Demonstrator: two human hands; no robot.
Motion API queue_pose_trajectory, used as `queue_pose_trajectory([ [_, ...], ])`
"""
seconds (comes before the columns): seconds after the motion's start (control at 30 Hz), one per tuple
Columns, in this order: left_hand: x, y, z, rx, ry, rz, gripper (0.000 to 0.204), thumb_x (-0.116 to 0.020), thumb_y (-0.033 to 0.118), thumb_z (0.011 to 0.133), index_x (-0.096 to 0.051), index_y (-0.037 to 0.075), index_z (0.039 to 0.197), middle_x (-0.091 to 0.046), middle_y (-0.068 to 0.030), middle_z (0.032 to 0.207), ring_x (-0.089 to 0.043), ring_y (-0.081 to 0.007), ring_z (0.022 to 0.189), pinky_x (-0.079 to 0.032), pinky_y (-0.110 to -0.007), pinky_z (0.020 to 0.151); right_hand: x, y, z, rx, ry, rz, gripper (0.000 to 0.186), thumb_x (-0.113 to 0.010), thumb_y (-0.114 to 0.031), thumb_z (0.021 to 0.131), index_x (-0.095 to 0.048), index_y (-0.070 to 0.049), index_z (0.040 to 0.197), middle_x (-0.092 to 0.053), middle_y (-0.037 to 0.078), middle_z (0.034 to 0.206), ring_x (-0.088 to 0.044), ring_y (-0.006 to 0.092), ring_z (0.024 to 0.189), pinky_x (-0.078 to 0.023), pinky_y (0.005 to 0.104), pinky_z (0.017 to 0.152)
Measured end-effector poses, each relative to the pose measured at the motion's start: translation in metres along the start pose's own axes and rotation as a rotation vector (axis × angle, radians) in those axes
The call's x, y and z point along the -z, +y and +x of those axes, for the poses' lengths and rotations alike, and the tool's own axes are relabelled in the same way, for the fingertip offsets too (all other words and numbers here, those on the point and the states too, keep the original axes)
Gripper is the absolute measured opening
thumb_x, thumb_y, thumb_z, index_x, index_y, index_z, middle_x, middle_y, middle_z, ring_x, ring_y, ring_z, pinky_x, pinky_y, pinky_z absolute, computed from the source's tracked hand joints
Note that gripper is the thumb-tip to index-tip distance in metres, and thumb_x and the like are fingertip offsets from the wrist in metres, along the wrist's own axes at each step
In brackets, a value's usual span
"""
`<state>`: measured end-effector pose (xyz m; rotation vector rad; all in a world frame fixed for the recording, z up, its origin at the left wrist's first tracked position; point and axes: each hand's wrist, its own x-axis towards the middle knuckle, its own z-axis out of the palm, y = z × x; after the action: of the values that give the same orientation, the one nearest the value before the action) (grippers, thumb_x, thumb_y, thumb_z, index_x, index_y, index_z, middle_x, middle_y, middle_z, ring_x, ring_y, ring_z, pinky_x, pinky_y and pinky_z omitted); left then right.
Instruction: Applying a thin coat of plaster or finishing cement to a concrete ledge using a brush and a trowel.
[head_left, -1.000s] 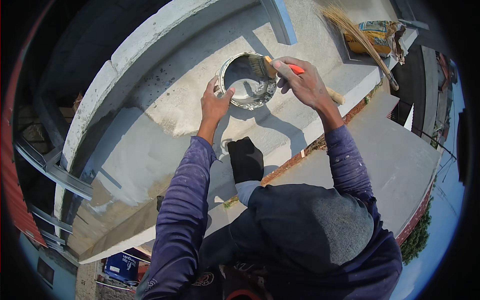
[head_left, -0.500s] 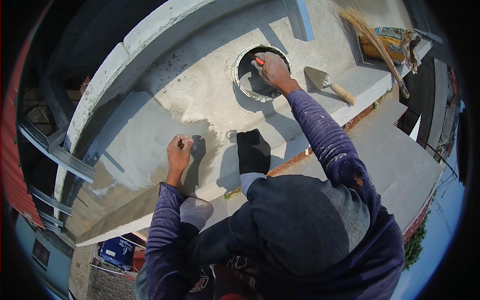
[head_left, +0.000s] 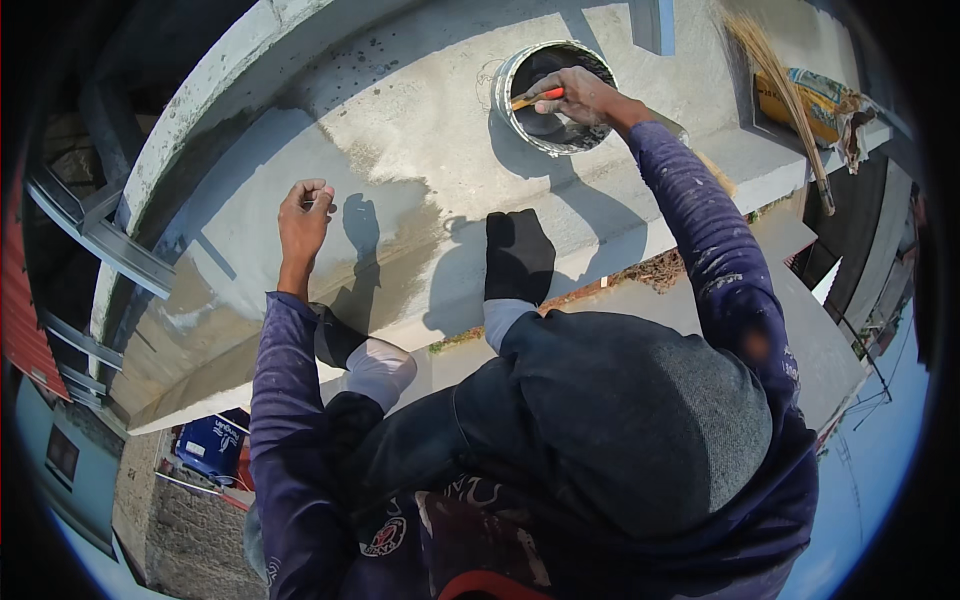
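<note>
My right hand is over a white-rimmed bucket of dark grey wet mix, with its fingers closed round a slim tool with an orange-and-tan handle. The tool's working end cannot be made out. My left hand hangs above the wet grey patch of cement, its fingers loosely bent, with a small gap to the thumb and nothing visible in them. A pointing trowel lies partly hidden behind my right forearm; its wooden handle shows.
A curved concrete wall borders the ledge on the far left. At the right lie a stick broom and a torn yellow bag. Metal channels jut in at the left. My knees, one with a black covering, are over the ledge's near edge.
The tool's tan handle part now shows beside the orange one at the bucket's rim. My left hand has moved left and up over the wet patch. The whole view has shifted slightly.
</note>
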<state>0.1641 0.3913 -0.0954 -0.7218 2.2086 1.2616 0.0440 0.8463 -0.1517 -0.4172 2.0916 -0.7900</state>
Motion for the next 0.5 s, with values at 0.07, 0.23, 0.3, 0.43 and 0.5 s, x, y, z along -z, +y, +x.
queue_pose_trajectory([
  [0.07,-0.001,-0.002,-0.006,0.03,-0.002,0.0,0.025,-0.068,0.021,0.093,-0.065,0.001,0.109,-0.067,-0.0038,0.088,-0.066,-0.012,0.075,-0.051,-0.026,0.064,0.006,-0.005,-0.01,0.019,-0.046,-0.067,0.044,-0.075,-0.033,0.086,-0.069,-0.006,0.121,-0.072,0.019,0.105,-0.067,0.0349,0.09,-0.051,0.04,0.08],
  [0.23,0.006,-0.015,-0.015,0.035,-0.021,-0.01,0.026,-0.068,0.021,0.094,-0.065,0.002,0.111,-0.067,-0.0037,0.088,-0.066,-0.0123,0.075,-0.051,-0.026,0.064,0.018,0.008,-0.028,0.017,-0.088,-0.177,0.04,-0.073,-0.03,0.088,-0.069,-0.004,0.119,-0.072,0.02,0.101,-0.067,0.036,0.088,-0.051,0.0412,0.078],
  [0.3,0.009,-0.021,-0.018,0.044,-0.022,-0.008,0.026,-0.068,0.02,0.094,-0.065,0.002,0.111,-0.068,-0.0037,0.088,-0.066,-0.0125,0.075,-0.051,-0.026,0.064,0.022,0.004,-0.031,-0.024,-0.095,-0.283,0.041,-0.074,-0.032,0.087,-0.069,-0.006,0.119,-0.07,0.019,0.104,-0.066,0.0354,0.093,-0.05,0.0431,0.082],
  [0.43,0.009,-0.035,-0.022,0.105,-0.003,0.004,0.024,-0.067,0.02,0.094,-0.065,0.002,0.11,-0.068,-0.0041,0.088,-0.067,-0.0128,0.075,-0.051,-0.027,0.063,0.033,-0.039,-0.036,-0.094,-0.046,-0.327,0.039,-0.071,-0.031,0.089,-0.068,-0.009,0.12,-0.066,0.017,0.113,-0.063,0.0339,0.104,-0.049,0.0446,0.088],
  [0.5,0.005,-0.039,-0.023,0.119,-0.006,0.004,0.024,-0.067,0.019,0.094,-0.065,0.002,0.11,-0.068,-0.0043,0.088,-0.067,-0.0129,0.075,-0.051,-0.027,0.062,0.034,-0.041,-0.032,0.082,0.106,-0.284,0.034,-0.066,-0.031,0.093,-0.069,-0.012,0.12,-0.062,0.014,0.119,-0.059,0.0332,0.112,-0.047,0.0446,0.093],
])
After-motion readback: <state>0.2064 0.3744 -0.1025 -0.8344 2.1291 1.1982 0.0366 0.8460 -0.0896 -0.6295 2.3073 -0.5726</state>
